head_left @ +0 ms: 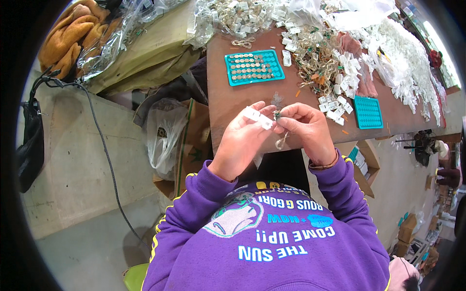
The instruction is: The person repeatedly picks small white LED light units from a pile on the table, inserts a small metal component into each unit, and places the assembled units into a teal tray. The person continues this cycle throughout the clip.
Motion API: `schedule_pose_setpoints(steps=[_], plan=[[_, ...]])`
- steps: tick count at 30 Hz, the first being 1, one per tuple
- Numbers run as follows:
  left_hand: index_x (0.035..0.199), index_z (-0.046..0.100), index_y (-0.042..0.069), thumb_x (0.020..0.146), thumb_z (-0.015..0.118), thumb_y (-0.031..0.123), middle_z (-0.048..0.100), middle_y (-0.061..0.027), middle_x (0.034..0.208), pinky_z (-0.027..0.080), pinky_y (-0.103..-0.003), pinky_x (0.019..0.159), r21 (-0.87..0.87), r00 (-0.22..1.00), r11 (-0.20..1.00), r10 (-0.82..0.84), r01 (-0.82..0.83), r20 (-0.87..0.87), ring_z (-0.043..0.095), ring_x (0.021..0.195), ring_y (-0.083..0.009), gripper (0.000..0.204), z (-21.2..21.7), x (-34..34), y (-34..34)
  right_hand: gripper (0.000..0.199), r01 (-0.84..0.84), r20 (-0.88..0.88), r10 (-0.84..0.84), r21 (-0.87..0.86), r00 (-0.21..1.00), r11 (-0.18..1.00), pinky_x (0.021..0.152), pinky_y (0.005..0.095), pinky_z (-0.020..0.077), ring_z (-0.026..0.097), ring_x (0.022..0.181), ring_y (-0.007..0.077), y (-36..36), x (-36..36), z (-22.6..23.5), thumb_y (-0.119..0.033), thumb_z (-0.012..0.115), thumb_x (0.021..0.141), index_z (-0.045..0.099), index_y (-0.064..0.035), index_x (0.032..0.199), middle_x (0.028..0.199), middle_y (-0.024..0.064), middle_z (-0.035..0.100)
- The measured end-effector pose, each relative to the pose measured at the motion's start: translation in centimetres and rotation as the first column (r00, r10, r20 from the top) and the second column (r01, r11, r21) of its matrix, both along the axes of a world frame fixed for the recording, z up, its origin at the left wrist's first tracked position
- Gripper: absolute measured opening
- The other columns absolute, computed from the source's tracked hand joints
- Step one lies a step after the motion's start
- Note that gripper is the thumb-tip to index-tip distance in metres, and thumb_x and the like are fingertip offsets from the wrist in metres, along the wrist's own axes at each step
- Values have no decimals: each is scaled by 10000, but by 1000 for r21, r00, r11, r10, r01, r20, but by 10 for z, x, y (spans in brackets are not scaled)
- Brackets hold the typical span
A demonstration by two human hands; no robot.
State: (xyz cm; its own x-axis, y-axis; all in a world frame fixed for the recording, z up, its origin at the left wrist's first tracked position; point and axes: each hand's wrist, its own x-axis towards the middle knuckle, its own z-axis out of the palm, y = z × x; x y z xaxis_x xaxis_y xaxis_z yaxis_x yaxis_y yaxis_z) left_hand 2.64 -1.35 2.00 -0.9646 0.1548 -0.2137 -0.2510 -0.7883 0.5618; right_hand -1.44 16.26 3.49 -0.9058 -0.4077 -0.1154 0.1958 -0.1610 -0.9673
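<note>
Over the near edge of the brown table (221,102), my two hands meet. My left hand (239,143) holds a small white plastic casing (257,118) lying across its fingers. Fingertips of my right hand (310,128) pinch a tiny dark green part (277,115), perhaps a circuit board, right beside the casing. A pale cord loop (280,143) dangles under the right fingers. Farther off lies a teal tray (274,67) with rows of round silvery discs in its pockets.
Heaped white casings (335,109) and tangled tan cords (313,63) cover the table's right side. A smaller teal tray (369,114) lies near the right edge. Clear plastic pieces (403,63) pile up beyond. A cardboard box (191,140) with a plastic bag (165,131) stands left.
</note>
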Motion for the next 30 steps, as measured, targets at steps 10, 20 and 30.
schedule_pose_setpoints(steps=[10,20,30], plan=[[1218,570,-42,951,598,76,642,-79,1115,479,-277,920,-516,970,845,10,-138,-244,605,1031,-133,293,-9,2,-9,187,-122,258,175,-207,950,971,584,205,474,612,665,70,-5,-6,-4,-147,679,899,658,2,1010,851,23,661],[1012,609,5,880,669,5,669,-40,986,487,-228,808,-554,980,820,36,-142,-197,613,904,-85,145,-9,5,-10,101,-106,-3,108,153,994,982,583,199,462,586,644,55,-11,4,4,-67,676,872,679,17,929,779,6,651],[927,583,54,814,709,-46,586,-17,898,488,-242,797,-346,926,931,-227,115,-301,586,852,-100,196,-2,5,-16,163,-430,243,460,-166,854,887,697,224,494,598,764,77,-2,-16,-3,-46,716,792,634,-30,932,861,1,623]])
